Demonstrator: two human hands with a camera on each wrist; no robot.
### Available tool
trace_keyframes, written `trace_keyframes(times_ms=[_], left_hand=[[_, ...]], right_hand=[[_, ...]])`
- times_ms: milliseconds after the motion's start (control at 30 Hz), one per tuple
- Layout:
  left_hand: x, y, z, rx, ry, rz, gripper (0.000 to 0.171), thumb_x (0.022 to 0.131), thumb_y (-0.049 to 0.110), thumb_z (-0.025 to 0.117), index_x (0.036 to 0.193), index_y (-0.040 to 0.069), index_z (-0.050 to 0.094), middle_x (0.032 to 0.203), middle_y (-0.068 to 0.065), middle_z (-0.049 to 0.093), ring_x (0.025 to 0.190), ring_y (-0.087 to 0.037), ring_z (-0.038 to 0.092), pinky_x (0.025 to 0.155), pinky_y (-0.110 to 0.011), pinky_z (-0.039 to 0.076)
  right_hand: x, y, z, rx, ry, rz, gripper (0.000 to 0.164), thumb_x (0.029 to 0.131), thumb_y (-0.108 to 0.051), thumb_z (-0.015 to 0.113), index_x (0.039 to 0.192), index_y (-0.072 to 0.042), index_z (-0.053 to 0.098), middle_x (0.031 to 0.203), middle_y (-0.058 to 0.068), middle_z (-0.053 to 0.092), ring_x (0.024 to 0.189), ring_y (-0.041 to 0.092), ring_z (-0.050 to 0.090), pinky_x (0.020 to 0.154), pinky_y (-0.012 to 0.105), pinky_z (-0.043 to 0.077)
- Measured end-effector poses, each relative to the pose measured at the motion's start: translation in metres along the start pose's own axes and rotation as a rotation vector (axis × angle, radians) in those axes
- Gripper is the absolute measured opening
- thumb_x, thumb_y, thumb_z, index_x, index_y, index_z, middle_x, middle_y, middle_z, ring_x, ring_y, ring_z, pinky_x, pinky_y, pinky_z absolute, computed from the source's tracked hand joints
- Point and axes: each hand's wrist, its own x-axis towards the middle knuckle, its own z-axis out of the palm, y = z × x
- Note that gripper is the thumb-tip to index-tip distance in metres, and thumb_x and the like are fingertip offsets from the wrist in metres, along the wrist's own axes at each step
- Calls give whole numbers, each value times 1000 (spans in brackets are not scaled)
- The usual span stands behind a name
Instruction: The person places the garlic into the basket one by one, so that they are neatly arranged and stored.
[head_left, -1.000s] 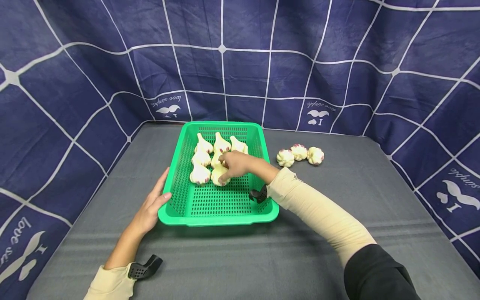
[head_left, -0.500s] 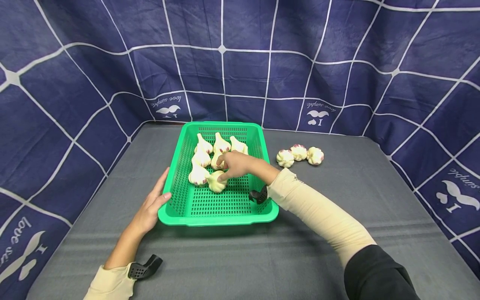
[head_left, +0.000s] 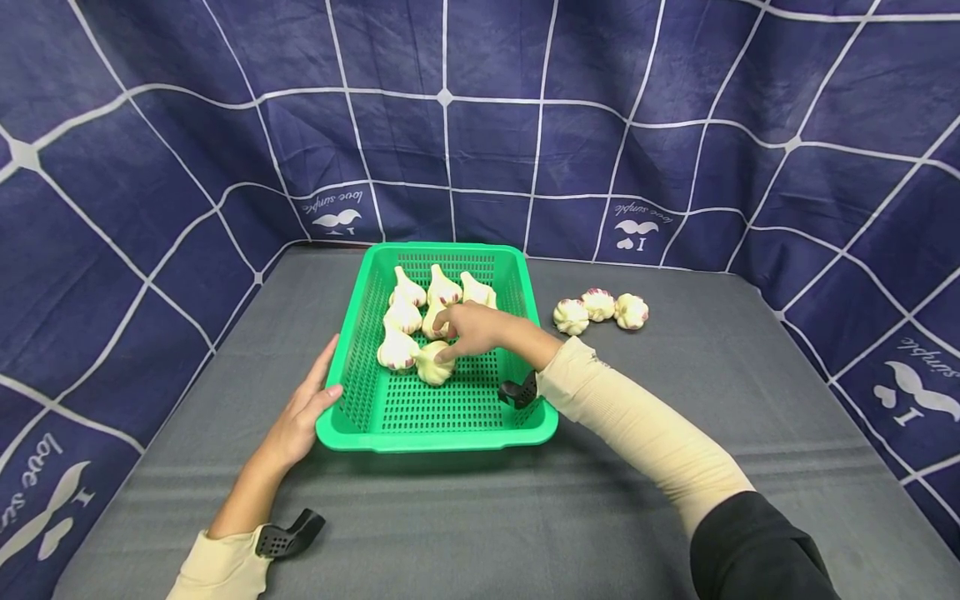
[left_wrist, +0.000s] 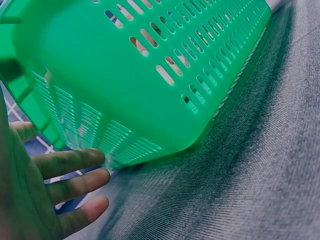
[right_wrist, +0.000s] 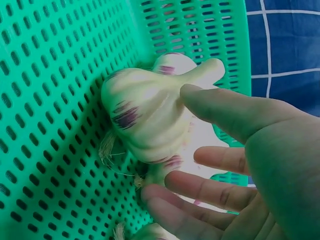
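In the head view, my right hand [head_left: 472,327] reaches into a green plastic basket [head_left: 442,439] holding several garlic bulbs. Its thumb lies against, or just over, the nearest garlic bulb [head_left: 435,364]; whether they touch is unclear. The right wrist view shows the thumb by the neck of that garlic bulb [right_wrist: 145,110], the other fingers spread apart from it. Along the basket's left side lies my left hand [head_left: 296,421], its thumb at the rim. The left wrist view has its fingers [left_wrist: 75,182] straight beside the perforated wall [left_wrist: 100,65].
Three more garlic bulbs [head_left: 598,305] stand on the grey cloth [head_left: 675,375] right of the basket. A dark blue curtain [head_left: 487,142] with white lines encloses the back and sides.
The nearest garlic bulb has shifted toward the basket's front and tipped, its neck now pointing left. The bulb to its left moved slightly left. Both hands look almost still.
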Motion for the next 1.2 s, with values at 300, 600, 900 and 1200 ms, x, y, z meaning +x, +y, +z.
trace_keyframes(times_ms=[300, 600, 900, 1200], left_hand=[[0, 0, 1, 1, 2, 2, 66, 97, 9, 40, 158, 5, 16, 160, -22, 17, 143, -8, 18, 108, -11, 17], [-1, 1, 1, 9, 2, 9, 65, 98, 8, 40, 158, 4, 16, 161, -21, 17, 144, -8, 17, 108, -11, 16], [-2, 0, 2, -9, 1, 29, 64, 97, 5, 39, 158, 3, 17, 160, -23, 18, 142, -4, 19, 108, -11, 17], [-1, 1, 2, -1, 4, 37, 64, 97, 5, 39, 157, 0, 17, 160, -24, 18, 142, -4, 19, 108, -11, 17]], right_hand=[[-9, -1, -7, 7, -1, 11, 57, 92, -36, 70, 137, -4, 55, 123, 13, 64, 110, 25, 60, 92, 36, 48], [-23, 7, -21, 60, 35, -19, 60, 93, -36, 68, 140, -2, 53, 131, 13, 62, 113, 26, 61, 103, 41, 41], [-38, 20, -31, 158, 50, 13, 60, 93, -35, 69, 141, -4, 52, 122, 17, 66, 82, 30, 70, 75, 33, 52], [-53, 33, -40, 184, 111, 29, 58, 93, -33, 69, 139, -2, 54, 116, 15, 68, 69, 22, 64, 65, 31, 48]])
